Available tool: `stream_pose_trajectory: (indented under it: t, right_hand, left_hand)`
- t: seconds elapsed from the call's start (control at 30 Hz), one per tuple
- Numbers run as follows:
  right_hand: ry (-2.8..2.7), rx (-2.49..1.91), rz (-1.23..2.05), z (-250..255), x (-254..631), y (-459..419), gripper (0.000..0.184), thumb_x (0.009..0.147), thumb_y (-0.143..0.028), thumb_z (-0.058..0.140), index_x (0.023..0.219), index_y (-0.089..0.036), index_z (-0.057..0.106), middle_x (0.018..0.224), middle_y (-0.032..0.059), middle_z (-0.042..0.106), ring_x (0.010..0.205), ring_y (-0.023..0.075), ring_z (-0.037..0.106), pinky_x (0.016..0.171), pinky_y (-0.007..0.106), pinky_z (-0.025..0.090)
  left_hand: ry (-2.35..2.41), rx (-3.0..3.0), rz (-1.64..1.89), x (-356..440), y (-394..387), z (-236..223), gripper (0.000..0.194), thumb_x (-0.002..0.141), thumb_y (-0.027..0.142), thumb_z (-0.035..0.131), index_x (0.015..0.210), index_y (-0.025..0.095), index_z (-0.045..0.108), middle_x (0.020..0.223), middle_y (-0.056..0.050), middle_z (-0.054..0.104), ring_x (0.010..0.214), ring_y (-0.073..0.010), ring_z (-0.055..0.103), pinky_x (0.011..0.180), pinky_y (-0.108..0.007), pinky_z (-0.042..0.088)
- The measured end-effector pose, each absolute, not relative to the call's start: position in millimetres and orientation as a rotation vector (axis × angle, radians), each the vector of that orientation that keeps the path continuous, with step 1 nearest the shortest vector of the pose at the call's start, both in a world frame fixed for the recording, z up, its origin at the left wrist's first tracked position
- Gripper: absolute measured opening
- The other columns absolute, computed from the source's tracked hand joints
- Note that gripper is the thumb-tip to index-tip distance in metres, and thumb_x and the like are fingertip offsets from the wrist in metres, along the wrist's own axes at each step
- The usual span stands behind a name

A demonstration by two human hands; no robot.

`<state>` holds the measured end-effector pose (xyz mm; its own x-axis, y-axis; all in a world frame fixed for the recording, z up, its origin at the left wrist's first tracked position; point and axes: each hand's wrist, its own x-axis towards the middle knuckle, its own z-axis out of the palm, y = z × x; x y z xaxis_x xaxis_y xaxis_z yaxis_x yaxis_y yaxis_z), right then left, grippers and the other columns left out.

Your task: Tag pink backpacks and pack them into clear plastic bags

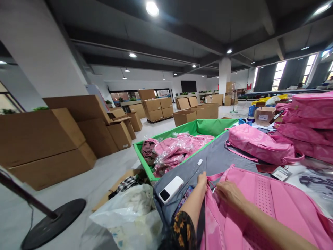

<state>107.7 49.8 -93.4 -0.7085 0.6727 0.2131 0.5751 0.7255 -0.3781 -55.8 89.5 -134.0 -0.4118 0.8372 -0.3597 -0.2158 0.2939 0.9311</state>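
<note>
A pink backpack (247, 208) lies in front of me on the grey-covered table (197, 173), its dotted mesh panel facing up. At its left edge, my left hand (202, 182) is closed on the bag's edge by the strap. My right hand (230, 194) pinches at the same strap area, a little to the right; a thin pale strand shows by its fingertips. A white power bank (171, 189) and a patterned phone-like thing (184, 200) lie left of my left forearm. Beyond the bag rests another pink backpack (260, 142), with a tag (281, 173) nearby.
A green-walled bin (215, 127) adjoins the table and holds pink bags in clear plastic (171, 147). Stacked pink backpacks (309, 125) rise at the right. A white plastic bag (130, 215), large cartons (49, 139) and a round stand base (54, 222) occupy the floor to the left.
</note>
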Motion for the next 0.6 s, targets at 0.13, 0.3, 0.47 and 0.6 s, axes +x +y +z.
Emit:
stream_pose_trajectory:
  t: [0.13, 0.3, 0.47, 0.6]
  right_hand:
    - [-2.44, -1.0, 0.543, -82, 108, 70, 0.038, 0.1, -0.026, 0.029, 0.113, -0.015, 0.064, 0.063, -0.0014, 0.054, 0.06, 0.0164, 0.052, 0.059, 0.026, 0.039]
    - [-2.319, -1.038, 0.534, -37, 81, 102, 0.038, 0.08, -0.01, 0.054, 0.116, -0.015, 0.066, 0.069, -0.0026, 0.053, 0.069, 0.0161, 0.054, 0.066, 0.026, 0.043]
    - [-2.273, -1.05, 0.462, -1, 113, 91, 0.011, 0.085, -0.012, 0.058, 0.086, -0.017, 0.067, 0.107, 0.0099, 0.063, 0.103, 0.022, 0.057, 0.089, 0.033, 0.043]
    - [-2.341, -1.174, 0.642, -34, 165, 12, 0.018, 0.08, -0.008, 0.051, 0.079, -0.017, 0.066, 0.068, 0.001, 0.062, 0.064, 0.0161, 0.058, 0.063, 0.025, 0.043]
  left_hand:
    - [1.371, 0.628, 1.38, -77, 71, -96, 0.058, 0.081, 0.07, 0.066, 0.057, 0.023, 0.042, 0.044, 0.008, 0.035, 0.039, -0.0093, 0.037, 0.046, -0.026, 0.039]
    - [1.094, 0.902, 1.463, -79, 44, -33, 0.054, 0.058, 0.062, 0.088, 0.076, 0.016, 0.065, 0.065, -0.001, 0.062, 0.06, -0.0132, 0.057, 0.061, -0.026, 0.048]
    - [1.025, 1.03, 1.58, -68, 33, 0, 0.06, 0.045, 0.06, 0.093, 0.075, 0.015, 0.068, 0.069, 0.002, 0.063, 0.063, -0.0103, 0.054, 0.062, -0.022, 0.043]
    - [1.036, 1.057, 1.6, -46, 47, 4, 0.057, 0.044, 0.063, 0.091, 0.063, 0.014, 0.066, 0.065, 0.002, 0.06, 0.062, -0.011, 0.052, 0.06, -0.023, 0.042]
